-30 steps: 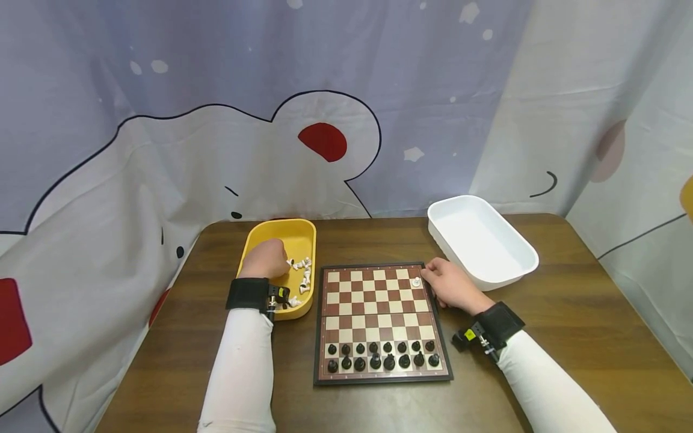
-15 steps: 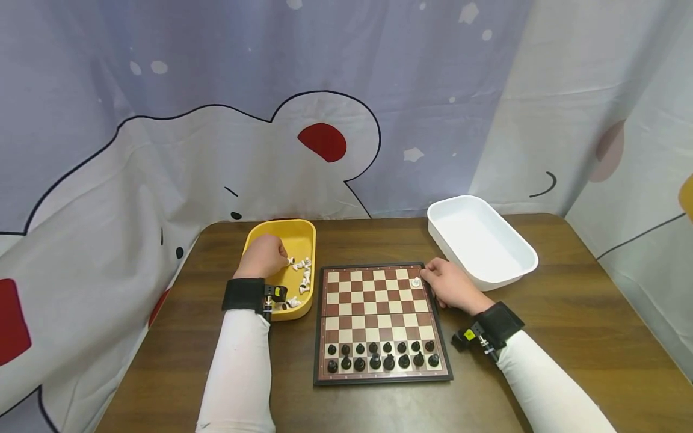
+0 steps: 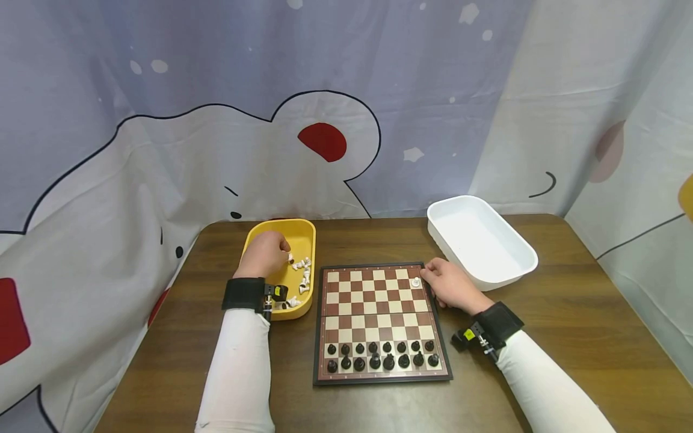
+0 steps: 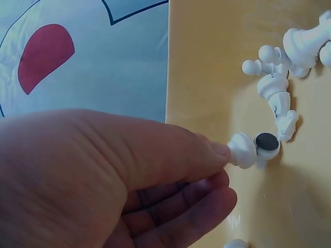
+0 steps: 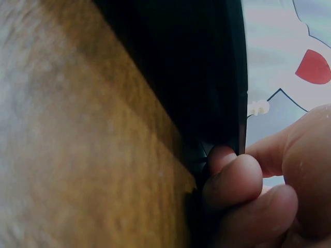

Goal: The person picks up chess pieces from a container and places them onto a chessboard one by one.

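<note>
My left hand (image 3: 263, 255) is inside the yellow tray (image 3: 313, 240), its thumb and forefinger pinching a white chess piece (image 4: 241, 151). Just beyond that lies another white piece with a dark round base (image 4: 267, 142). More white pieces, among them a knight (image 4: 282, 106), lie on their sides along the tray floor. My right hand (image 3: 452, 284) grips the far right edge of the chessboard (image 3: 370, 294), fingers curled at its black side and thumb near the top. A lone white piece (image 3: 415, 282) stands upright on the board's far right corner square, beside that thumb.
Black chess pieces (image 3: 375, 361) stand in two rows along the board's near side. A white tray (image 3: 482, 240) sits behind my right hand. The wooden table (image 3: 585, 313) ends at a patterned curtain (image 3: 216, 162).
My left hand has shifted slightly away and up within the yellow tray, and a white piece now shows at its fingertips. The right hand and the board have stayed put.
</note>
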A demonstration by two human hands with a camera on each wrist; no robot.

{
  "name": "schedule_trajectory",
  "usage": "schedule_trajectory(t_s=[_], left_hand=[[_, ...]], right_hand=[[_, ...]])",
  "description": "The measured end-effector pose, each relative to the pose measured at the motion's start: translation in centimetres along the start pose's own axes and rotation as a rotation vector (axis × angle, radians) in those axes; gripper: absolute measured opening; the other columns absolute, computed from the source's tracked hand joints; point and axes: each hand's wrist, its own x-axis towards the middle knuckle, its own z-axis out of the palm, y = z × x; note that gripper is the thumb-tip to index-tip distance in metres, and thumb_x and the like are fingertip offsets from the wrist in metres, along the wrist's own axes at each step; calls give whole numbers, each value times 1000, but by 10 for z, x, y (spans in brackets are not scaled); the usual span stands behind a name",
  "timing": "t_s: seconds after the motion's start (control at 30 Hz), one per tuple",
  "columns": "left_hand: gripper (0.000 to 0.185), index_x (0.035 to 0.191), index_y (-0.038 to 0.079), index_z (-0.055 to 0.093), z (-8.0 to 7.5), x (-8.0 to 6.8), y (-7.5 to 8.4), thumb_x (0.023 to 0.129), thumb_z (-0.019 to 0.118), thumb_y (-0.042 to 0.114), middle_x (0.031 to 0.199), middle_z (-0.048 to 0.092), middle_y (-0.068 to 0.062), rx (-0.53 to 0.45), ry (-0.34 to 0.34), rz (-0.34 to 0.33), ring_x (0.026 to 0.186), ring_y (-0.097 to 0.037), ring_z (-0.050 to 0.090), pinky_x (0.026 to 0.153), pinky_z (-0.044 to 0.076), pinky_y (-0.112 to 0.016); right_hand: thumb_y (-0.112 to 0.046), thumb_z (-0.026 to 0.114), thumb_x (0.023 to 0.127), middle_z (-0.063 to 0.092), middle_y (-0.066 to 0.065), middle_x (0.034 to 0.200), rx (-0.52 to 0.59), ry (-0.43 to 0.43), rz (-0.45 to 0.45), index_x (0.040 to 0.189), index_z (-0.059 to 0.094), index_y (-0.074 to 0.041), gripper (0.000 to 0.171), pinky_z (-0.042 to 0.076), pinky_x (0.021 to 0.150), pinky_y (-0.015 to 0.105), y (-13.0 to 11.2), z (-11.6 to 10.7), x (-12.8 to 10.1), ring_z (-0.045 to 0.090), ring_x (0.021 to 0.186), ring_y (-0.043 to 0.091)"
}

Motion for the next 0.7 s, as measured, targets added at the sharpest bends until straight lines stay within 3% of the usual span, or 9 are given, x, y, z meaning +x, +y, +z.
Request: schedule_trajectory(t_s=[0.17,0.43,0.7], left_hand=[[15,115,-2,79,1,0,1,102,75,3,110,74,-17,-6,52,14,102,-36,65,103,55,-54],[13,112,0,80,-1,0,4,104,80,11,107,76,-16,-18,92,34,98,-34,66,100,56,-52],[18,107,8,84,-3,-1,9,102,84,25,101,79,-8,51,168,64,90,-29,67,79,54,-48]], right_hand=[[-25,50,117,60,6,63,2,2,4,121,62,2,30,43,42,33,0,0,0,55,42,17],[-25,50,116,60,6,63,10,-6,3,121,61,3,30,43,43,33,0,0,-1,55,43,17],[-26,51,116,59,6,64,15,-6,12,121,61,2,30,43,43,32,-2,-1,-1,55,43,17]])
